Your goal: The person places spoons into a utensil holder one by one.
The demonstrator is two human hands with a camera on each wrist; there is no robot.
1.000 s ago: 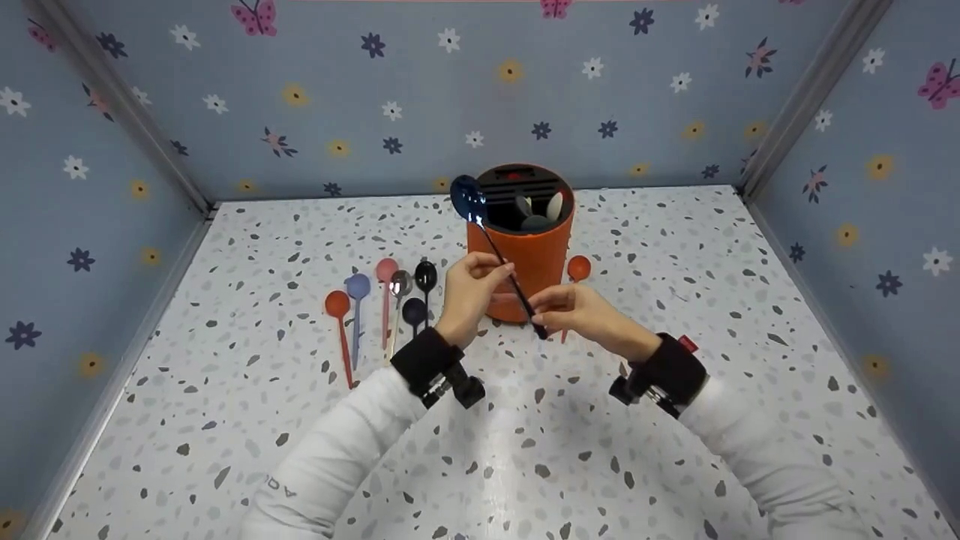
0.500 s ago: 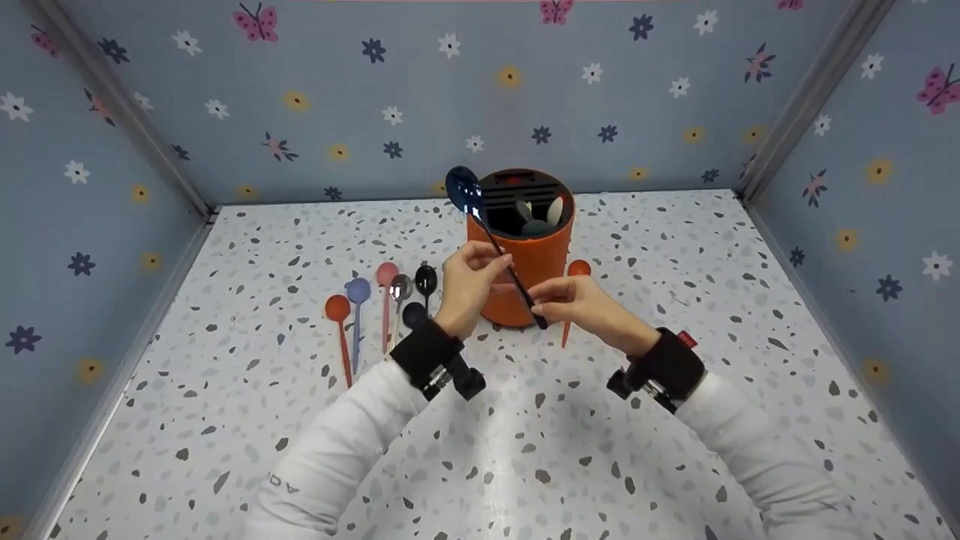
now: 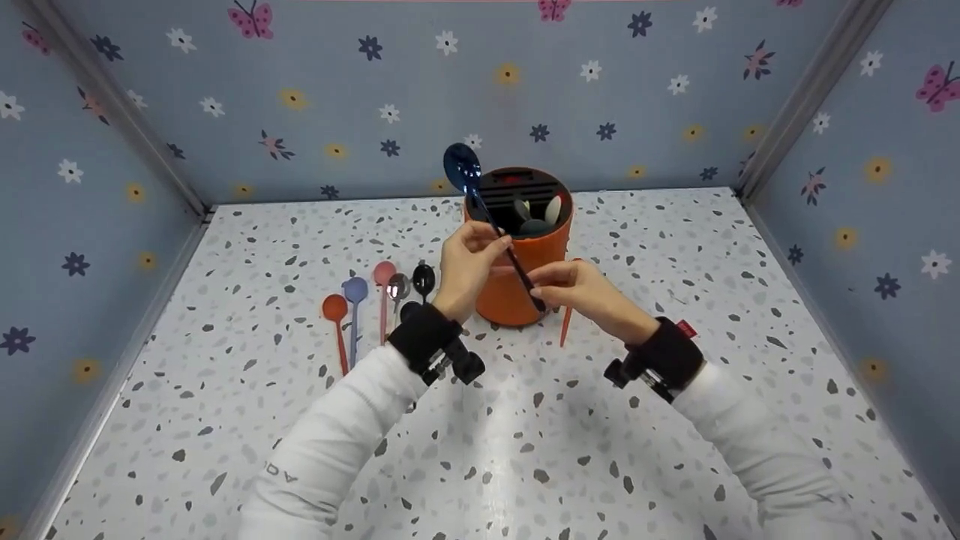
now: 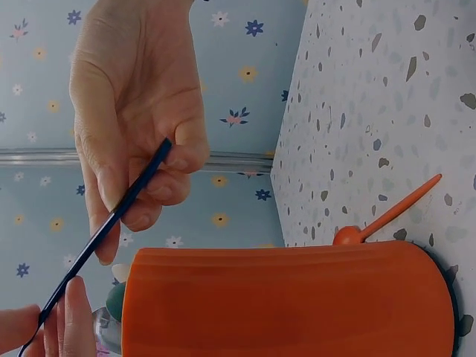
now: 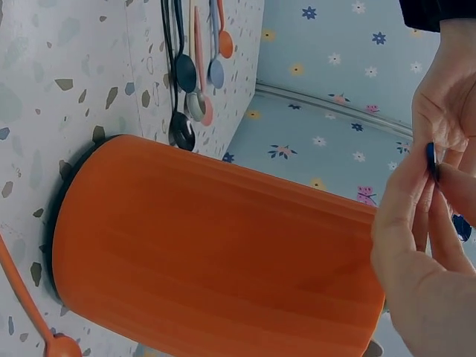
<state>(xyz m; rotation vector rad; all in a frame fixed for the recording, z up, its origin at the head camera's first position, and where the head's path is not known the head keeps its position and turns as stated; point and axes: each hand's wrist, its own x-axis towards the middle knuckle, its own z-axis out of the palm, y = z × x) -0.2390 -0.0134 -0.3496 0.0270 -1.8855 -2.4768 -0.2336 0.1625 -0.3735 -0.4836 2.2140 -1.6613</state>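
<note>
1. Left hand (image 3: 466, 271): fingertips and thumb pinch the dark blue spoon (image 3: 465, 172) partway along the handle; probably takes most of the weight.
2. Right hand (image 3: 577, 295): thumb and fingers pinch near the handle end. Two grip points likely stop a thin handle rolling.
3. Spoon is off the counter (image 3: 525, 465), tilted, bowl end higher, seen in front of the orange holder (image 3: 510, 300). Touching it? Can't tell.
4. Holder upright, mouth up; utensils (image 3: 553, 210) inside, probably kept standing by its walls.
5. Red spoon (image 3: 334, 307), lilac spoon (image 3: 355, 290), pink spoon (image 3: 385, 273), silver spoon (image 3: 398, 288) and black spoon (image 3: 424, 279): flat, left of holder, roughly parallel, presumably for easy picking.
6. Orange spoon (image 3: 566, 324) lies alone, right of holder.
</note>
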